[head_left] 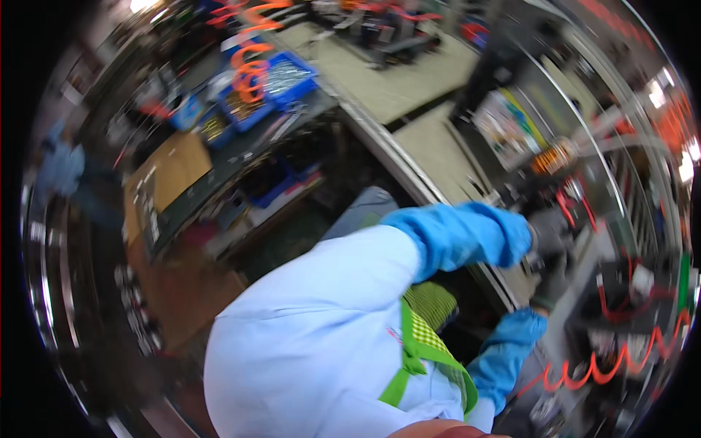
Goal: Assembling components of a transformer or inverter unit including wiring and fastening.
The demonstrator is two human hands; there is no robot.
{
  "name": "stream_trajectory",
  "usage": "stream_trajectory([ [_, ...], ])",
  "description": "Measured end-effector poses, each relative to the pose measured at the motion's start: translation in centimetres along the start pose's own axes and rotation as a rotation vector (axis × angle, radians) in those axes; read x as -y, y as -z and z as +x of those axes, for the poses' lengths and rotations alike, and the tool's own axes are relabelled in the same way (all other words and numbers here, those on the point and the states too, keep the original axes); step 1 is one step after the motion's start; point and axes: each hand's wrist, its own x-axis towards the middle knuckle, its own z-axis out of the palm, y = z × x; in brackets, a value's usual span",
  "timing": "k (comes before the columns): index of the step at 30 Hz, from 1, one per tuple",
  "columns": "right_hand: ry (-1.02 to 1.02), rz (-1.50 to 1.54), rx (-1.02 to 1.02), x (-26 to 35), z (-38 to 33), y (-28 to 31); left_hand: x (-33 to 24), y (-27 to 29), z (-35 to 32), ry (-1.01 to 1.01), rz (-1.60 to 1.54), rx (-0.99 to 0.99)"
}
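My left hand (pixel 549 232), in a dark grey glove below a blue sleeve cover, reaches over the workbench on the right. Just below it is my right hand (pixel 553 283), also in a dark glove. The two hands are close together, and blur smears their fingers, so I cannot make out a grip. Beside the left hand lie some red curved handles or wires (pixel 568 208). Slightly farther up is a dark device with an orange part (pixel 555 157). Whether either hand touches these is unclear.
A metal bench edge (pixel 409 171) runs in front of my body. Blue bins of small metal parts (pixel 288 79) stand on a side table, with cardboard (pixel 175 168) nearby. Orange coiled hoses (pixel 599 374) hang around. A tray with printed sheets (pixel 507 128) lies beyond my hands.
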Motion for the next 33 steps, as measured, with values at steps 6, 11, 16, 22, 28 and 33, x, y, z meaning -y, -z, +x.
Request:
stream_trajectory([
  [6, 0.148, -0.188, 0.029, -2.7, 0.4, 0.1, 0.6, -0.8, 0.1, 0.255, 0.427, 0.204],
  [11, -0.040, -0.111, -0.053, -3.6, 0.1, 0.9, -4.0, 2.4, -0.4, 0.364, 0.211, 0.330],
  [16, 0.284, -0.251, -0.068, -1.6, -0.3, -0.3, -4.2, 2.8, 0.0, 0.360, 0.168, 0.271],
  [22, 0.305, -0.321, -0.183, 1.2, -1.9, -2.9, -3.3, 2.7, 0.6, 0.443, 0.125, 0.180],
  [28, 0.364, -0.304, -0.148, 0.4, -0.8, -3.1, -3.2, 2.9, 0.6, 0.444, 0.095, 0.187],
  [33, 0.322, -0.446, -0.080, -0.7, -0.6, -1.8, -3.7, 3.7, -0.3, 0.426, 0.146, 0.270],
])
